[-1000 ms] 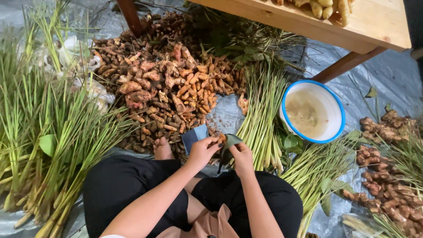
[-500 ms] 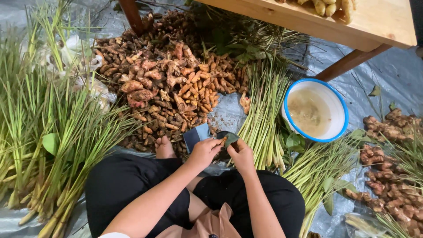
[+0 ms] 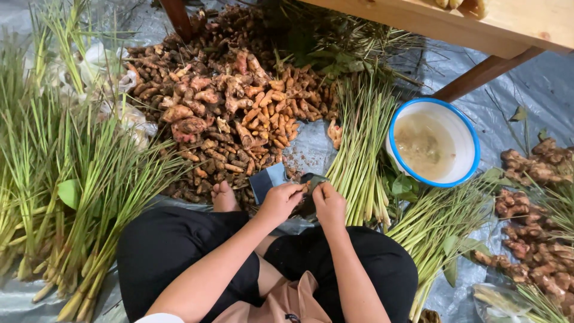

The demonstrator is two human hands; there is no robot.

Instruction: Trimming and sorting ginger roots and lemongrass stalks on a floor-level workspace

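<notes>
Where the two hands meet, just below the middle of the frame, a small dark green leaf-like piece (image 3: pixel 312 181) is pinched between them; its exact kind cannot be told, since most of it is covered by the fingers. It is gripped from the left by the left hand (image 3: pixel 281 200), fingers curled, and from the right by the right hand (image 3: pixel 329 203), likewise closed on it. One flat dark blue-grey rectangular object (image 3: pixel 267 181) is seen just beside the left hand, partly hidden by it. One bare foot (image 3: pixel 223 197) is seen at the left of that, above the black-trousered knees.

Directly above, one large heap of brown and orange knobbly roots (image 3: pixel 233 113) is spread over the grey plastic sheet (image 3: pixel 550 84). One bundle of green lemongrass stalks (image 3: pixel 362 149) is laid just right of the hands; a much larger mass of the same stalks (image 3: pixel 66 191) fills the left of the frame. One white enamel bowl with a blue rim (image 3: pixel 433 149) holding cloudy liquid is set at the right, under the wooden table edge (image 3: pixel 478 27). A second, smaller root pile (image 3: pixel 538 227) occupies the right edge.
</notes>
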